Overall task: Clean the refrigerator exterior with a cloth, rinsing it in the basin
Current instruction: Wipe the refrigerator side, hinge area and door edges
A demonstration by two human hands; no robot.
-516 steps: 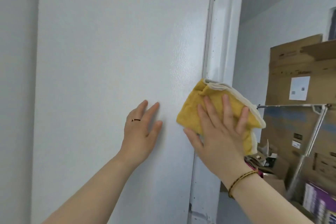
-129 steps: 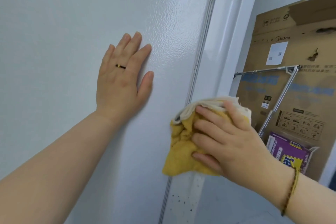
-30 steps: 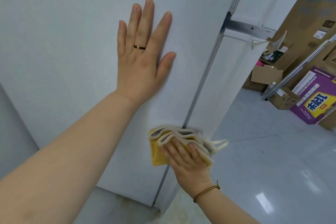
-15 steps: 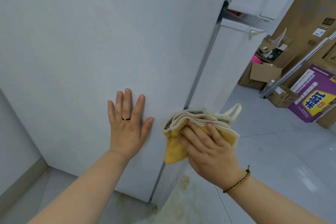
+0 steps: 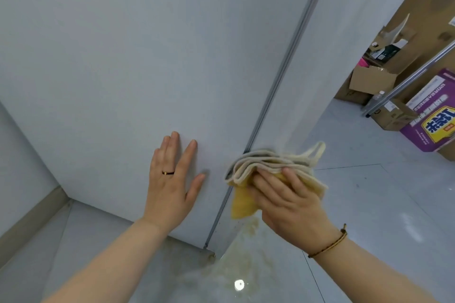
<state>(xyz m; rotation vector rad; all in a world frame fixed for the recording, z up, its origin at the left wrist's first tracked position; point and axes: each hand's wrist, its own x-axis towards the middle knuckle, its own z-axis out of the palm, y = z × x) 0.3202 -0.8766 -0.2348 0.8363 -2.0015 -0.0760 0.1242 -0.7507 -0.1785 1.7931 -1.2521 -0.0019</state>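
The white refrigerator (image 5: 147, 56) fills the view, its side panel facing me and its front edge running down the middle. My left hand (image 5: 172, 184) rests flat on the lower side panel, fingers straight and spread. My right hand (image 5: 290, 206) holds a bunched yellow cloth (image 5: 270, 162) with a cream edge against the front corner seam, low on the refrigerator. My fingers curl over the cloth, and a yellow corner hangs below them. No basin is in view.
Open cardboard boxes (image 5: 371, 79) and a purple package (image 5: 433, 118) stand at the right behind a slanted metal rod (image 5: 408, 79). The glossy floor has a yellowish stain (image 5: 246, 265) by the refrigerator's foot. A wall with skirting (image 5: 29, 216) closes the left.
Over the last second my left hand has slid down the side panel, level with the cloth. My right hand keeps the cloth at the low front edge.
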